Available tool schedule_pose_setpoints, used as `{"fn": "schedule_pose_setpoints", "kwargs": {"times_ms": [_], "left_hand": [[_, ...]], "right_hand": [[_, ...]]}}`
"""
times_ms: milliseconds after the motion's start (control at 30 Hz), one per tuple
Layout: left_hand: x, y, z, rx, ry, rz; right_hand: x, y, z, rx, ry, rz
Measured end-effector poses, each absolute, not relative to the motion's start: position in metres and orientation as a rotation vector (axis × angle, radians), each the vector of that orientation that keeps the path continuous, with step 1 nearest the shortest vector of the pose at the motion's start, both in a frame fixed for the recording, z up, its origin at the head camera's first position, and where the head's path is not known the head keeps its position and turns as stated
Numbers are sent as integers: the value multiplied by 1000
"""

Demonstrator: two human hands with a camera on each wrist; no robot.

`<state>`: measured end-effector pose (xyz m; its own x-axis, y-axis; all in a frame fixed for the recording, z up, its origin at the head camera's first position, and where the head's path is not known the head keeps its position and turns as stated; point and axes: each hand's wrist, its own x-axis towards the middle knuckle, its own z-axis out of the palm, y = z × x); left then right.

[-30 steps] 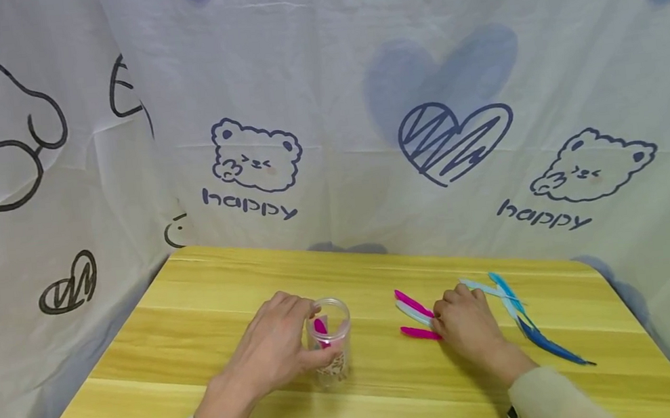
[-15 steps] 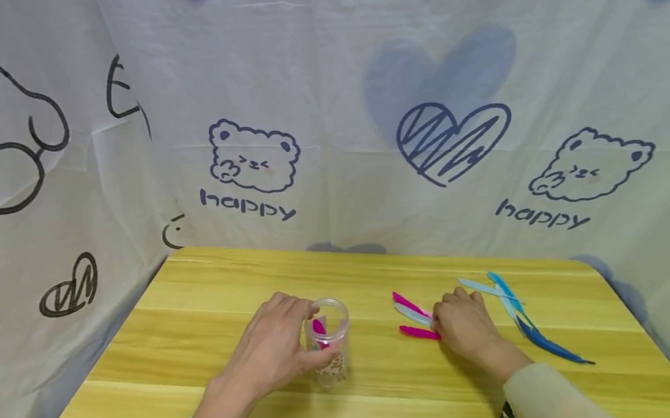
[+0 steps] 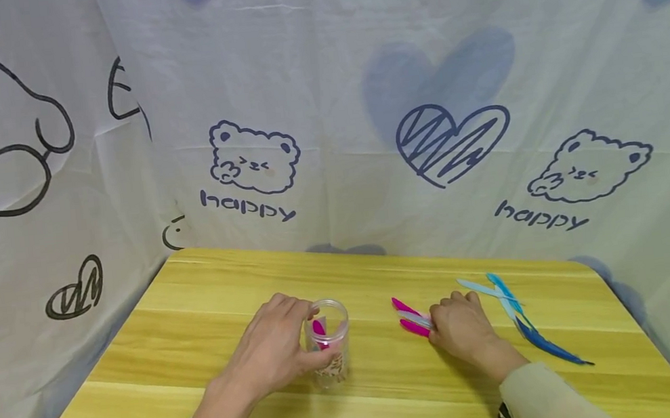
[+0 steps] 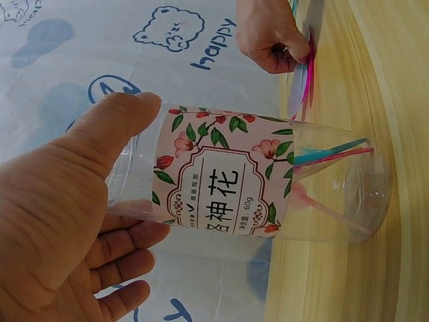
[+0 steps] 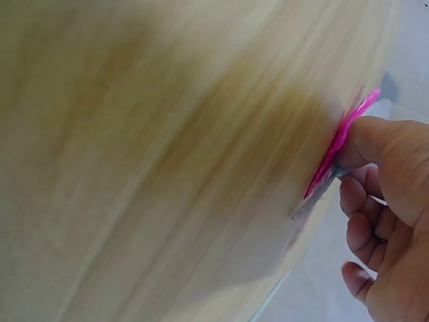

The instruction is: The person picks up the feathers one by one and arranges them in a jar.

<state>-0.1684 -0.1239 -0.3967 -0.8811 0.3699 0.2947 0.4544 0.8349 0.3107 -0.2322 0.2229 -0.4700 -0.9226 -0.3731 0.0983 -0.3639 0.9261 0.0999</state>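
My left hand point(image 3: 264, 356) holds a clear plastic jar point(image 3: 339, 353) near its rim, thumb on one side and fingers on the other. The jar stands upright and uncapped, with a pink floral label point(image 4: 224, 174) in the left wrist view. Inside are feathers, among them a pink feather point(image 3: 319, 327) and a teal one point(image 4: 328, 153). To the right of the jar, my right hand point(image 3: 463, 330) pinches a few feathers at the tabletop: pink feathers point(image 5: 343, 141) and a pale blue-grey feather point(image 3: 415, 319). Its palm side hides their other ends in the head view.
Beyond my right hand lie loose feathers on the wooden table point(image 3: 210, 304): a light blue feather point(image 3: 479, 287), a bright blue feather point(image 3: 500, 281) and a dark blue feather point(image 3: 548, 343). A printed white cloth point(image 3: 324, 101) hangs behind the table.
The feathers under my right hand have drawn closer together, their tips now bunched. That hand has shifted slightly left. My left hand and the jar have stayed put.
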Motion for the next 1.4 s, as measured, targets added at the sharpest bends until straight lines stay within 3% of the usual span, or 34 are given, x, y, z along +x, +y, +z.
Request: {"fn": "schedule_pose_setpoints", "kwargs": {"times_ms": [633, 1067, 1400], "left_hand": [[-169, -123, -398, -643, -2770, -547], [-170, -124, -400, -663, -2763, -548], [-170, -122, -400, -655, -2767, -541]], "right_hand": [[-227, 226, -463, 574, -2844, -9], [-229, 231, -464, 738, -2508, -201], [-230, 224, -440, 824, -2304, -153]]}}
